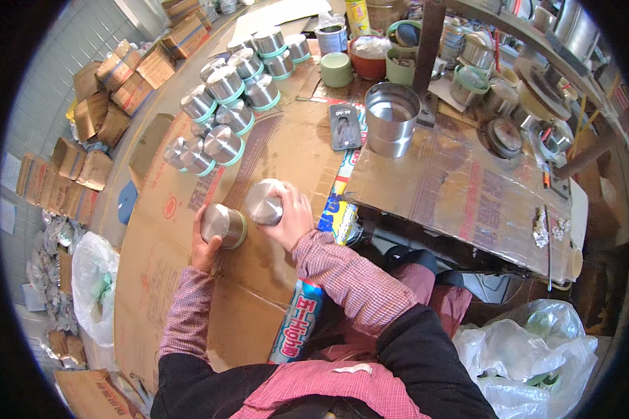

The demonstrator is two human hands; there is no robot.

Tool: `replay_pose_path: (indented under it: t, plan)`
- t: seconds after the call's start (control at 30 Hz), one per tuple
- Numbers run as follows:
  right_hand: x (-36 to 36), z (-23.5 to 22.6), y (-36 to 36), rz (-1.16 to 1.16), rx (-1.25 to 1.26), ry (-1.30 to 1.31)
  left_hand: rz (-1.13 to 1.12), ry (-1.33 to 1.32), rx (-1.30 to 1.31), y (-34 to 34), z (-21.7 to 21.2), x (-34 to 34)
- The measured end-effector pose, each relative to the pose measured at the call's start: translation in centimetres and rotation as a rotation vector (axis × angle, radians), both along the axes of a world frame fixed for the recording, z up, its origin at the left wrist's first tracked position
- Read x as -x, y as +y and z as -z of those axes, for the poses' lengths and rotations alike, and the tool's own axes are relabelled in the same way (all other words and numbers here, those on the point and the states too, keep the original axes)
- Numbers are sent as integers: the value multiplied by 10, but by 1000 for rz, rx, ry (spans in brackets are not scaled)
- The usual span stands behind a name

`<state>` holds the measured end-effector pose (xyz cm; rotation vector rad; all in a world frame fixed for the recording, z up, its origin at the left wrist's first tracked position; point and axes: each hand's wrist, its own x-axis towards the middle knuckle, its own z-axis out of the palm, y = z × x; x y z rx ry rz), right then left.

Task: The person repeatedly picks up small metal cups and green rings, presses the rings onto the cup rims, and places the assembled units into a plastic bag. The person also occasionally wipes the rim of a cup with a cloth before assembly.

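My left hand [204, 246] is wrapped round the near-left side of a metal canister [221, 222], which has a flat brushed top and a pale green band at its base. Just to the right, my right hand [293, 215] grips a second metal canister [262, 200] from its right side, fingers curled over the edge. The two canisters sit close together over the cardboard-covered table [248, 279]. Beyond them, several similar canisters [225, 85] with green bands stand grouped at the far left of the table.
A phone [345, 127] lies near an open steel container [391, 119] on the raised cardboard-topped bench [461, 188] at right. Tubs and a red bowl [370, 56] line the back. Cardboard boxes [115, 77] stack up at left. Plastic bags [517, 356] sit low at right.
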<state>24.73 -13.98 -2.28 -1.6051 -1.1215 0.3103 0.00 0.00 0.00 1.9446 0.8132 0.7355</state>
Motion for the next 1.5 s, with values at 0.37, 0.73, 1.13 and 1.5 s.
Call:
replay_pose_path:
  t: [0.37, 0.73, 1.13, 1.5]
  plan:
    - [-221, -74, -251, 628, -586, 334, -283, 58, -111, -35, 29, -48]
    - [-456, -47, -235, 849, -171, -89, -111, -209, 45, -101, -11, -98]
    - [-307, -76, -331, 674, -20, -281, 257, -415, 292, -199, -12, -225]
    - [-171, 70, -384, -58, 387, -485, 437, -292, -15, -222, -1, -374]
